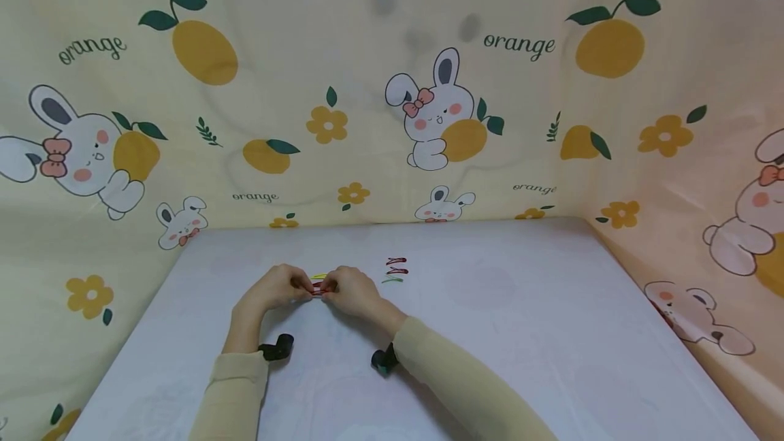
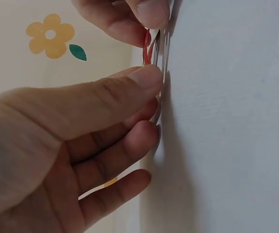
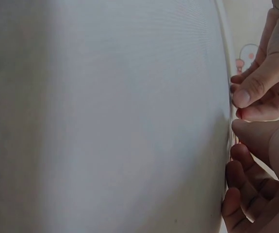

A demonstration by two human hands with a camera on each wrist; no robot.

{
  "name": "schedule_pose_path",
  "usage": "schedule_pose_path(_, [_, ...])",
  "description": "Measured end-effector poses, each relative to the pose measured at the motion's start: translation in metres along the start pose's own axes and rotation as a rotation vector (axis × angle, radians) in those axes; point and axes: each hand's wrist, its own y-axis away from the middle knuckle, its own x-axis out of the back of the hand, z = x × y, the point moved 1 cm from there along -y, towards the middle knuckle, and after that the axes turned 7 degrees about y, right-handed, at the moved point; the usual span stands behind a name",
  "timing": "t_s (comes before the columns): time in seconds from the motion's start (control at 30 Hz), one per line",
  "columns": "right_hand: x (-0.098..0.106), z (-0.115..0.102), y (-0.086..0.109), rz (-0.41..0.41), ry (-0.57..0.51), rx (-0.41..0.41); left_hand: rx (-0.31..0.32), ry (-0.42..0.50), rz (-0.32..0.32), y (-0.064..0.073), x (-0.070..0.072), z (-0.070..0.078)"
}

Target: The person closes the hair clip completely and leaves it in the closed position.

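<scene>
A slender, glossy red hair clip [image 2: 147, 54], its thin strips parted in a narrow V, is pinched between thumb and fingers of both the left hand [image 1: 280, 289] and right hand [image 1: 354, 292] (any further red clips there are too hidden to count). One slim yellow clip [image 1: 319, 276] is seen at twelve o'clock; two elongated dark-red clips [image 1: 397, 271] and one thin green clip [image 1: 393, 280] are ranged at two o'clock. Broad white tabletop [image 1: 520, 325] is offered toward three o'clock, the right edge being well apart.
</scene>
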Motion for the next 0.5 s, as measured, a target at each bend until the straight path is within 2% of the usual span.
schedule_pose_path(0.5, [-0.0011, -0.0010, -0.0025, -0.014, 0.057, -0.015, 0.007, -0.018, -0.002, 0.0002, -0.0023, 0.0017])
